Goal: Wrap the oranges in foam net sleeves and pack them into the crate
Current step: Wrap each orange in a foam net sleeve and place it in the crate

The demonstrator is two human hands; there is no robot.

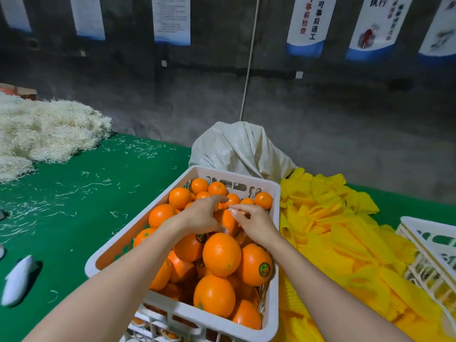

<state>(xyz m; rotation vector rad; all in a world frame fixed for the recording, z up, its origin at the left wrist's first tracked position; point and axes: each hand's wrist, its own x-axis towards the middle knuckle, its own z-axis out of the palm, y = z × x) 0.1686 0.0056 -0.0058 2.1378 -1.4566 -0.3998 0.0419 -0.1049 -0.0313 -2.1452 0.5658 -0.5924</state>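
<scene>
A white plastic crate [158,203] full of bare oranges [221,254] stands on the green table in front of me. Both my hands reach into its middle. My left hand [199,215] curls its fingers and thumb round one orange [225,219] among the pile. My right hand [254,222] grips the same orange from the right, its fingertips over the top. A heap of yellow foam net sleeves [328,233] lies right of the crate. A second white crate [419,240] shows at the right edge.
A grey woven sack [237,149] stands behind the crate. White shredded filler [42,134] is piled at the far left, with strands scattered over the green table [74,218]. A white object [17,280] lies near the left edge. A concrete wall with posters runs behind.
</scene>
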